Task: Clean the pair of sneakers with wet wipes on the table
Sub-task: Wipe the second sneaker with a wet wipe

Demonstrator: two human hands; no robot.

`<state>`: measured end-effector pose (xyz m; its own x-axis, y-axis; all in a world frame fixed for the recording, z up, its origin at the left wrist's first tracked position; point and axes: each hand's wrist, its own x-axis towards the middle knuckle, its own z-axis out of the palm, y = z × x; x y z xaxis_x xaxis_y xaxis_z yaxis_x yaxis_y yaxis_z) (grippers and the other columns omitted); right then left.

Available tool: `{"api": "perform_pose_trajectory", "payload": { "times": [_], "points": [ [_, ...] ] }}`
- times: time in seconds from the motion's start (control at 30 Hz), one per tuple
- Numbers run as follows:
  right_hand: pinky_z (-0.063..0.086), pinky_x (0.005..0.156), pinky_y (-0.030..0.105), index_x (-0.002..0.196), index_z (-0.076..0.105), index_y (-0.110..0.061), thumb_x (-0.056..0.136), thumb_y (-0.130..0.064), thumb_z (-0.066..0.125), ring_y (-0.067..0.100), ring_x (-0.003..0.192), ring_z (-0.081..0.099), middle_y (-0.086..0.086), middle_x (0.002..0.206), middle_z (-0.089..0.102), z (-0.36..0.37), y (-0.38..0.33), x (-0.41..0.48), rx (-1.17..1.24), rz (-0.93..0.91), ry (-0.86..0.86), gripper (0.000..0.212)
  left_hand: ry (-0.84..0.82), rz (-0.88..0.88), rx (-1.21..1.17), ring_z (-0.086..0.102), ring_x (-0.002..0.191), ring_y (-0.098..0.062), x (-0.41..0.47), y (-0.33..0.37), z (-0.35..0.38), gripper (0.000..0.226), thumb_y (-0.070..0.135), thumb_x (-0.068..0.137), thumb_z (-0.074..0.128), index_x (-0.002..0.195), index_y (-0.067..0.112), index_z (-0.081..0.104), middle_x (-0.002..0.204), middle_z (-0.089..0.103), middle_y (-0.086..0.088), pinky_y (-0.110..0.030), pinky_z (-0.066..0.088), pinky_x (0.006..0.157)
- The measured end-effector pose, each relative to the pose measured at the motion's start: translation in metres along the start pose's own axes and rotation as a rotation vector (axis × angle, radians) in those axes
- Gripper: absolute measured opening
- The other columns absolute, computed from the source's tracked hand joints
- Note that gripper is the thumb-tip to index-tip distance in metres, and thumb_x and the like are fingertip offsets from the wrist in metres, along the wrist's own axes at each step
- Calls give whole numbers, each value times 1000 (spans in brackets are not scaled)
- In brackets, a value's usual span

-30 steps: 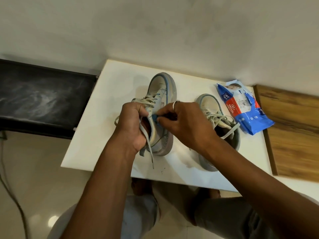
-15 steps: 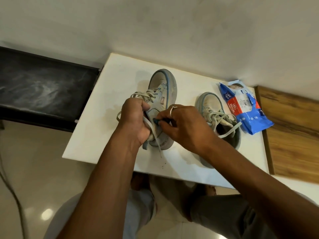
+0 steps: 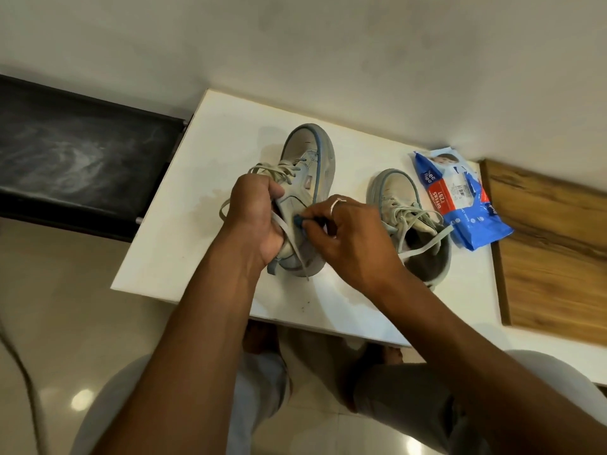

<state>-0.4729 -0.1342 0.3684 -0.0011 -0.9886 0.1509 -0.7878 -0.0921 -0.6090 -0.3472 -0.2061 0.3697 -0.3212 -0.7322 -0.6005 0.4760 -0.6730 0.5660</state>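
Head view: left hand [image 3: 256, 221] curled round the collar of one sneaker [image 3: 312, 159], laces [image 3: 272, 170] bunched under the fingers; sneaker tilted on its side mid-counter [image 3: 213, 152], toe pointing away; right hand [image 3: 348, 238] pinches a small blue bit [image 3: 299, 221] between thumb and fingertips, pressed to the sneaker's side panel — wipe or not, cannot tell; ring [image 3: 336, 202] on one right finger; second sneaker [image 3: 397, 195] upright just right of the first, heel partly behind the right wrist, laces loose; blue pack [image 3: 460, 198] of wipes flat beside it — one corner over the wood board [image 3: 551, 244]; damp-looking marks on the counter near the held sneaker.
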Motion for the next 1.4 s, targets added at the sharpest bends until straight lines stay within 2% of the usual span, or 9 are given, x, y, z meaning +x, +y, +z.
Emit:
{"api": "perform_pose_trajectory", "payload": {
  "times": [0.17, 0.33, 0.53, 0.83, 1.0, 1.13, 1.2, 1.27, 1.4],
  "points": [
    [49, 71, 15, 101, 74, -20, 91, -17, 63, 5, 79, 59, -4, 91, 68, 17, -20, -3, 25, 37, 72, 15, 14, -18, -38, 68, 83, -35, 1, 2, -3, 50, 3, 75, 30, 111, 5, 65, 97, 69, -17, -41, 57, 75],
    [53, 69, 25, 99, 75, -18, 90, -16, 64, 6, 77, 58, -4, 90, 68, 11, -15, -14, 34, 52, 83, 14, 13, -20, 26, 64, 104, -40, 0, 1, -3, 52, 7, 74, 35, 118, 6, 63, 110, 67, -19, -52, 49, 91],
    [54, 77, 24, 103, 75, -21, 91, -17, 64, 9, 85, 62, -2, 95, 70, 16, -24, 16, 26, 35, 52, 17, -50, -46, -79, 69, 87, -32, -2, 5, -5, 51, 6, 78, 30, 113, 5, 66, 99, 71, -16, -42, 56, 77],
    [48, 68, 20, 98, 75, -21, 90, -19, 63, 7, 77, 58, -4, 91, 69, 4, 2, 40, -73, 60, 138, 15, -100, -54, -57, 69, 77, -31, -4, -1, 5, 41, 7, 83, 29, 98, 5, 68, 86, 70, -17, -44, 55, 82],
    [46, 76, 18, 105, 73, -16, 91, -14, 62, 7, 86, 56, 0, 98, 67, 3, 5, 36, -61, -161, -85, 18, -117, -53, -129, 68, 66, -26, -2, 2, -2, 43, 5, 82, 28, 100, 5, 66, 81, 70, -14, -38, 57, 69],
    [43, 83, 15, 104, 74, -12, 86, -5, 64, 18, 94, 59, 4, 100, 68, -7, 26, 55, -227, -258, 2, 22, -71, -31, -65, 65, 82, -32, -2, -1, 4, 40, 6, 82, 30, 100, 4, 66, 90, 67, -17, -47, 52, 88],
    [50, 85, 27, 105, 74, -12, 85, -2, 63, 22, 94, 59, 6, 102, 68, -7, 30, 71, -307, -215, 19, 24, -46, -25, -21, 65, 90, -35, -3, -1, 6, 39, 7, 82, 33, 103, 5, 66, 94, 68, -18, -49, 52, 88],
    [55, 80, 38, 105, 73, -9, 84, 2, 65, 25, 94, 61, 10, 104, 67, -3, 23, 72, -287, -285, -72, 25, -56, -13, -59, 66, 80, -32, -3, 0, 3, 38, 5, 83, 30, 96, 5, 66, 84, 69, -16, -47, 55, 82],
    [55, 77, 35, 108, 71, -14, 84, 0, 65, 19, 99, 58, 5, 108, 66, -15, 30, 72, -378, -456, -189, 30, -64, 12, -62, 67, 77, -31, -4, 1, 3, 39, 2, 82, 29, 92, 4, 67, 83, 69, -16, -44, 57, 78]
  ]
}}
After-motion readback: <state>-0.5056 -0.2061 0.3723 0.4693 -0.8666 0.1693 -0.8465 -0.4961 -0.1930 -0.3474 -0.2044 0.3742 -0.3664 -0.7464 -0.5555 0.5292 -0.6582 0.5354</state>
